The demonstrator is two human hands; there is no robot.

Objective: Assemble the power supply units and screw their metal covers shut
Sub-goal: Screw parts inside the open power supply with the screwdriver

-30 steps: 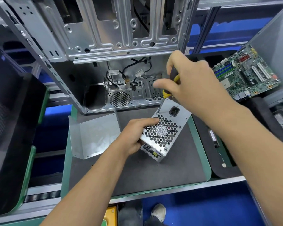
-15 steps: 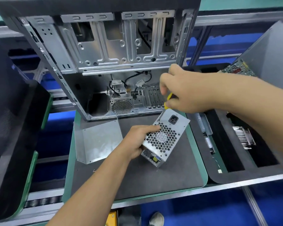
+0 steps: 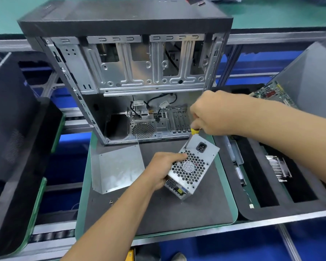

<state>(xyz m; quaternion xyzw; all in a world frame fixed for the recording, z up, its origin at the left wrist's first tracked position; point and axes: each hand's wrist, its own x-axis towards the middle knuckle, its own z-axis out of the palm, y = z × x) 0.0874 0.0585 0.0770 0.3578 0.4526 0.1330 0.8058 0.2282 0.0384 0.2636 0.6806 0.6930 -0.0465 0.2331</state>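
Head view: since 1 second ago little has changed. The power supply (image 3: 191,166) is still gripped by the left hand (image 3: 161,169) on the mat (image 3: 158,213); the screwdriver (image 3: 191,135), clasped in the right hand (image 3: 213,113), stays on its corner screw, so fastening is judged ongoing.

My two arms were bare from the elbows down, with no sleeves, gloves, watch or rings showing on them. My left hand (image 3: 161,169) and my right hand (image 3: 213,114) were both uncovered. Far below, between the workbench rails, the toe of my light-coloured shoe (image 3: 179,257) and a dark trouser leg (image 3: 149,254) showed.
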